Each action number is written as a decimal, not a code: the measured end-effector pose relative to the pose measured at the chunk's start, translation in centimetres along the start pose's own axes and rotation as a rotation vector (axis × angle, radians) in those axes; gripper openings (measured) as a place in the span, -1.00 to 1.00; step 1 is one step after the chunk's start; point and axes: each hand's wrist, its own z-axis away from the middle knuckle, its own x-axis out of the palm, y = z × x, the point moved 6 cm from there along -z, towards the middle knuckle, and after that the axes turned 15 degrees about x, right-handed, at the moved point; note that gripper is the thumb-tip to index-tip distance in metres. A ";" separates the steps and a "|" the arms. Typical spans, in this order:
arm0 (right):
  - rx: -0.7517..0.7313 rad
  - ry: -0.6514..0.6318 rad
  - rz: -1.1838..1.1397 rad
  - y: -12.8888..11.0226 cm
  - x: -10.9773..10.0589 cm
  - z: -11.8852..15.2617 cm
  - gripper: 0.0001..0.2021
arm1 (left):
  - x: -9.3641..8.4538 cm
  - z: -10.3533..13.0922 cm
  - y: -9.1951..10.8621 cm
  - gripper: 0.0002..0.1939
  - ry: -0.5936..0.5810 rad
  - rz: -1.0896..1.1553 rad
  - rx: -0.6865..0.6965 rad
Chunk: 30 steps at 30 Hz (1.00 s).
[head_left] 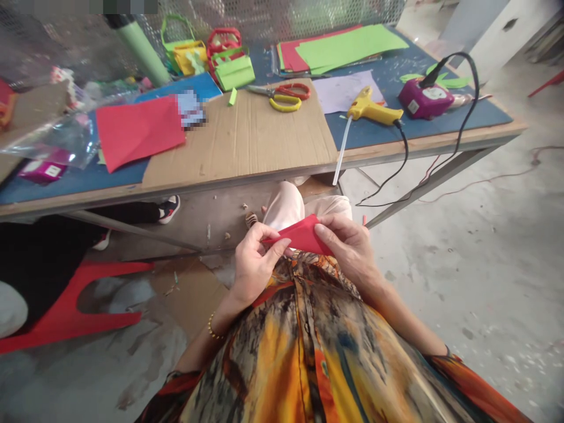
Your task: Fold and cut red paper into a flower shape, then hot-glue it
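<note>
A folded piece of red paper is held over my lap, in front of the table's edge. My left hand pinches its left end between thumb and fingers. At the other end, my right hand grips the paper with the thumb on top. Beyond my hands, on the table, a sheet of brown cardboard bears scissors with red and yellow handles. A larger red sheet lies to the left, partly over the cardboard.
A yellow glue gun rests near the front edge, its glue stick jutting over. Its cord hangs below the table. Behind are a purple power socket, green sheets, small paper bags and a green bottle. Someone sits left on a red stool.
</note>
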 end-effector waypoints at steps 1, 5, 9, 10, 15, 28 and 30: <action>-0.005 0.004 0.028 -0.1 0.0 0.1 -0.57 | 0.0 0.0 0.0 -0.72 -0.001 -0.006 0.003; -0.039 -0.030 0.104 -0.4 0.3 0.0 -0.51 | -0.2 0.0 -0.1 -0.75 -0.015 -0.042 0.013; -0.042 -0.045 0.217 -0.3 0.9 -0.3 -0.52 | -0.1 0.1 -0.2 -0.77 -0.026 -0.059 -0.005; -0.044 -0.026 0.243 -0.3 0.9 -0.3 -0.52 | -0.1 0.1 -0.2 -0.77 -0.027 -0.048 -0.010; -0.033 -0.007 0.260 -0.4 0.9 -0.2 -0.52 | 0.1 0.1 0.0 -0.74 -0.038 -0.005 -0.026; 0.082 -0.053 0.125 0.7 1.0 -0.2 -0.50 | 0.0 0.2 -0.4 -0.69 -0.053 0.125 -0.052; 0.107 -0.066 0.105 1.1 1.1 -0.2 -0.50 | -0.1 0.2 -0.4 -0.72 -0.067 0.107 -0.043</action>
